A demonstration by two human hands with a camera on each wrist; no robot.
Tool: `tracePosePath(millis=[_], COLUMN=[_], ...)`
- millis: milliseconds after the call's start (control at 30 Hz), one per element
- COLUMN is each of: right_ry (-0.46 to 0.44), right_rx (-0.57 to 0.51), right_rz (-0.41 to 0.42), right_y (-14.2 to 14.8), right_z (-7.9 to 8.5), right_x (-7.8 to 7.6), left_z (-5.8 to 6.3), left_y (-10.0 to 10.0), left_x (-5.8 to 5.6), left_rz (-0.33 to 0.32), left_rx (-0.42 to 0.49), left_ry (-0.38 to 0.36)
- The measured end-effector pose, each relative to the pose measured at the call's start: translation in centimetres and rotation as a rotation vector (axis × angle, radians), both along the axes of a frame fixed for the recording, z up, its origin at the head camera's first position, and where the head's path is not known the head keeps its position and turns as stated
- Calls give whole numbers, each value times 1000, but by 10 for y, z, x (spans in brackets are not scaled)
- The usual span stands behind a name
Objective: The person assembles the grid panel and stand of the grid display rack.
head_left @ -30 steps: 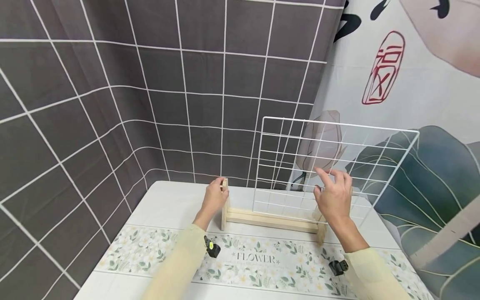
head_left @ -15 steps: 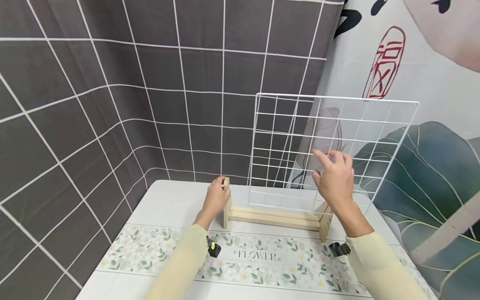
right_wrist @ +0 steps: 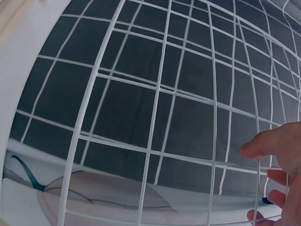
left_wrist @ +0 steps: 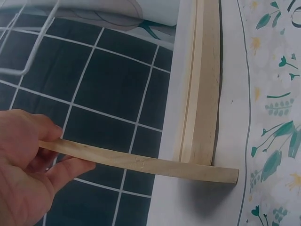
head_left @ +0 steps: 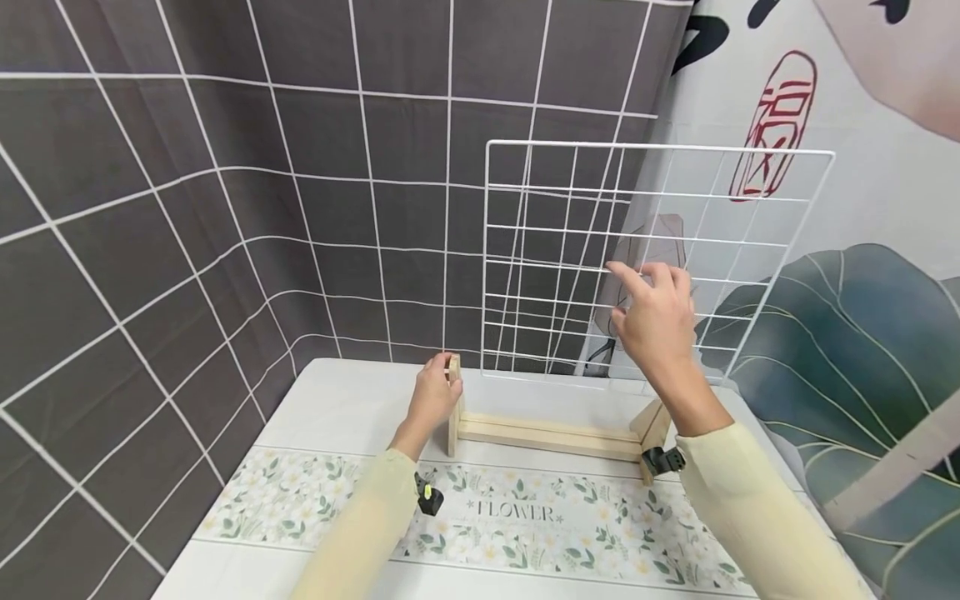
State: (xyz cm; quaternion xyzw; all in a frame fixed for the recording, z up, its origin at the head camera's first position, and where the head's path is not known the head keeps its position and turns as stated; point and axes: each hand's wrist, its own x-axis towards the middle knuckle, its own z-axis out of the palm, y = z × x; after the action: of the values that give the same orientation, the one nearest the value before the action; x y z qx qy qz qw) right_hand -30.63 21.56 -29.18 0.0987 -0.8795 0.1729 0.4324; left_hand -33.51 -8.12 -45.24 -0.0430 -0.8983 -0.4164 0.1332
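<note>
The white wire grid panel (head_left: 645, 258) hung upright in the air above the wooden base (head_left: 547, 435), pinched by the curled fingers of your right hand (head_left: 651, 321). Your left hand (head_left: 435, 397) gripped the base's left upright on the white table (head_left: 337, 408), before the grey tiled backdrop (head_left: 225, 183).

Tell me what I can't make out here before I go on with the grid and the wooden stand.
- Right hand fingertips: head view, behind the hand; right wrist view, cut by the edge. Grip on the wire grid is unclear.
- Wooden stand right foot: head view, partly hidden by the right sleeve.
- Stand's slot: left wrist view, upper end cut by the top edge.
- Left hand palm side: hidden.
</note>
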Motion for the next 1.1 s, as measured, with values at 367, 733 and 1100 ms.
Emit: tracePosePath(millis=[367, 733, 1100], right_ry=[67, 62, 42], right_rx=[-7, 23, 39], right_rz=[22, 36, 34], right_y=[-24, -39, -36], right_z=[15, 6, -5], right_x=[-7, -13, -13], left_z=[2, 3, 0], left_y=[-1, 0, 1], left_x=[3, 6, 5], left_rz=[5, -8, 2], left_rx=[-13, -1, -6], left_ry=[-5, -10, -14])
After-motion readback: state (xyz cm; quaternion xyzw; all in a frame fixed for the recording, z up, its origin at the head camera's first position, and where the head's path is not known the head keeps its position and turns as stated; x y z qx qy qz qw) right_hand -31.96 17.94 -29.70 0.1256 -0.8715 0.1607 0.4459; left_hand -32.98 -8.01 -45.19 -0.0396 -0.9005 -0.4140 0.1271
